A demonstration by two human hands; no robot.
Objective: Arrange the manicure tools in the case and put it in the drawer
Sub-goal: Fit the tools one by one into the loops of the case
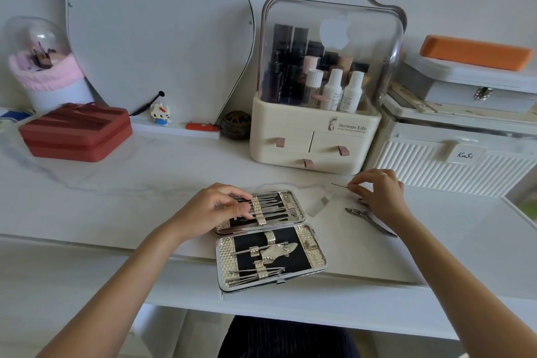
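Observation:
An open manicure case [315,260] with a silver rim and black lining lies at the table's front edge. Several metal tools sit under its straps in both halves. My left hand [216,211] rests on the far half, fingers curled over the tools there. To the right, my right hand [377,192] pinches a thin metal tool [339,185] just above the tabletop. A pair of cuticle nippers [370,219] lies on the table beneath that hand. A small clear plastic piece [321,205] lies between the case and the nippers.
A cream cosmetics organiser [312,140] with three small drawers stands behind the case. White storage boxes [453,166] stand to the right, a red zip case [75,134] at the left. A mirror [151,32] leans on the wall.

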